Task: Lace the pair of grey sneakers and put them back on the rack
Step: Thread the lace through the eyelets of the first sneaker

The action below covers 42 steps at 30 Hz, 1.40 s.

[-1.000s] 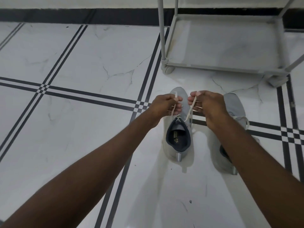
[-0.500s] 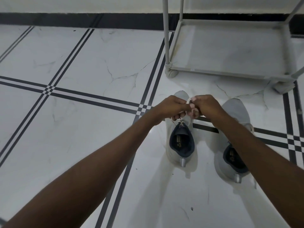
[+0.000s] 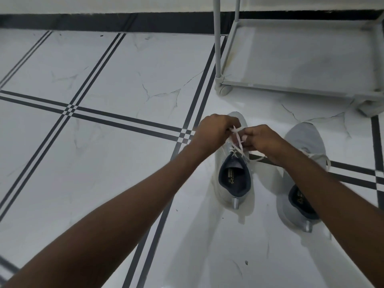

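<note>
1. The floor [image 3: 99, 159] is white marble-look tile crossed by dark double stripes, with a dark skirting band [image 3: 104, 22] along the far wall
2. The left hand [image 3: 214, 129] reaches in from the lower left and hovers over the tongue area of the left sneaker [image 3: 234, 177]; its fingers are curled and pinch one strand of the white lace [image 3: 236, 145]
3. That sneaker stands upright on the floor, toe pointing away toward the rack, its dark lining and insole open to view and a pull tab at the heel
4. The lace crosses just above the shoe's opening, and both strands rise to where the two hands meet, nearly touching each other
5. The right hand [image 3: 261, 140] comes in from the lower right, its fingers closed on the other strand of the same lace; a further loop of lace trails out under its wrist
6. The right sneaker [image 3: 301, 142] stands just beside the first, also toe away, its heel half hidden by the right forearm; a lace end shows at its outer side
7. The rack [image 3: 291, 88], a grey tube frame with an empty bottom shelf, stands on the floor beyond both shoes, near their toes but apart from them
</note>
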Motion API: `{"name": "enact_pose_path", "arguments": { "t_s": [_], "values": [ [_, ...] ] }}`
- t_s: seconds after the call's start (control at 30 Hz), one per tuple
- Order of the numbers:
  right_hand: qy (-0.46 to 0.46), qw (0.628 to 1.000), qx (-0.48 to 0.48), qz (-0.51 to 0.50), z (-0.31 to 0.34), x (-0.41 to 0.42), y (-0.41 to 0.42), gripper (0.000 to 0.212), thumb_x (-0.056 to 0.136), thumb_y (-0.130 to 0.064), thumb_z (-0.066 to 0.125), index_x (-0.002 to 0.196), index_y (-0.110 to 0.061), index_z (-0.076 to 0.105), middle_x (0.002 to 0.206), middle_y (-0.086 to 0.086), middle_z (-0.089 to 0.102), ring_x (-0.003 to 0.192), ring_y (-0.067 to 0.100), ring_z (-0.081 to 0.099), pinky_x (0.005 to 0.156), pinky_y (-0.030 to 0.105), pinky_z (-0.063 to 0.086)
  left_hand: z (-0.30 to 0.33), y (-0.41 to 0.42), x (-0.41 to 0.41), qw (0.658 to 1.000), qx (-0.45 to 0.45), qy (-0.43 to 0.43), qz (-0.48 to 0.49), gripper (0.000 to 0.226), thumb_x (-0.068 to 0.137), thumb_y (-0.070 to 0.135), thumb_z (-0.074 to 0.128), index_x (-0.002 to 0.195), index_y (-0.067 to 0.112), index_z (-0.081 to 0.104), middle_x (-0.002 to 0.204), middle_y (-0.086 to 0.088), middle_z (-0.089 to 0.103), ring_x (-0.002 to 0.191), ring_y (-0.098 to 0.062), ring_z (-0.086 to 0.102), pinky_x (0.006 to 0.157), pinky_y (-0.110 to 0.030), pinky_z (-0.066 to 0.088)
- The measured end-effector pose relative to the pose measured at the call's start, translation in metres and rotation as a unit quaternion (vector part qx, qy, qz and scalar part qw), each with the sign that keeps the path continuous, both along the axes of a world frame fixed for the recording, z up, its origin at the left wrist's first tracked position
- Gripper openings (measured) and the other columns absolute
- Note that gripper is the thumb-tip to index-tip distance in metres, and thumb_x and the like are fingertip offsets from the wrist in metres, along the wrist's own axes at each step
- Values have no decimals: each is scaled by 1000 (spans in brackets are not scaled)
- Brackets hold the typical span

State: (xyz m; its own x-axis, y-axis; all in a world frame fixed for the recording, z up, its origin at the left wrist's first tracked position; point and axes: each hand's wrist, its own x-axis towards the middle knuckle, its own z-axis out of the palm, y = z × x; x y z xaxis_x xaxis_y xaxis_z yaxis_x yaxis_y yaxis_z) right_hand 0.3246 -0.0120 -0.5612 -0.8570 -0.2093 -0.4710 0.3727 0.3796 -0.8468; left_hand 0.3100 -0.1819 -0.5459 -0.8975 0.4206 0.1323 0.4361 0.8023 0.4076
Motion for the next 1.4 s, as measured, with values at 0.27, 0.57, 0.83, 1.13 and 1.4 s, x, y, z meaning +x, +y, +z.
{"name": "enact_pose_path", "arguments": {
  "t_s": [0.27, 0.57, 0.83, 1.13, 1.4],
  "values": [
    [-141, 971, -136, -137, 7, -5, 3, 15, 84, -8, 54, 91, -3, 66, 81, 13, 67, 72, 23, 64, 74, 34, 56, -9, 6, 13, 949, 234, -130, 167, 13, 79, 14, 71, 88, 18, 80, 75, 3, 76, 67, -6, 68, 67, -29, 57],
    [4, 940, 120, -319, 9, 1, 53, 27, 79, -23, 51, 57, -10, 47, 51, 2, 46, 46, 20, 39, 50, 24, 30, -14, -31, 35, 658, 421, -414, 467, 20, 94, 5, 53, 75, 2, 59, 65, -13, 57, 44, -16, 53, 44, -20, 51],
    [220, 920, 323, 21, -19, 20, 29, 22, 77, -8, 66, 96, -14, 77, 96, 12, 74, 91, 31, 64, 79, 28, 46, -30, -24, 38, 968, 61, -211, 121, 49, 83, 27, 74, 128, 10, 61, 129, -9, 64, 121, -24, 57, 105, -38, 44],
    [146, 977, 158, -2, -26, 30, 9, 15, 84, -13, 54, 71, -16, 63, 72, 3, 66, 74, 24, 62, 74, 36, 49, -26, -15, 36, 967, 77, -221, 99, 8, 87, 18, 70, 84, 12, 73, 64, -3, 73, 54, -10, 68, 65, -26, 58],
    [163, 950, 238, 118, -26, 33, 27, 36, 89, -33, 64, 58, -13, 63, 59, 5, 63, 59, 21, 57, 64, 32, 44, -27, -30, 37, 988, -2, -148, 44, 12, 79, 3, 66, 74, 12, 71, 63, 2, 69, 56, -16, 62, 59, -33, 56]
  ]
}}
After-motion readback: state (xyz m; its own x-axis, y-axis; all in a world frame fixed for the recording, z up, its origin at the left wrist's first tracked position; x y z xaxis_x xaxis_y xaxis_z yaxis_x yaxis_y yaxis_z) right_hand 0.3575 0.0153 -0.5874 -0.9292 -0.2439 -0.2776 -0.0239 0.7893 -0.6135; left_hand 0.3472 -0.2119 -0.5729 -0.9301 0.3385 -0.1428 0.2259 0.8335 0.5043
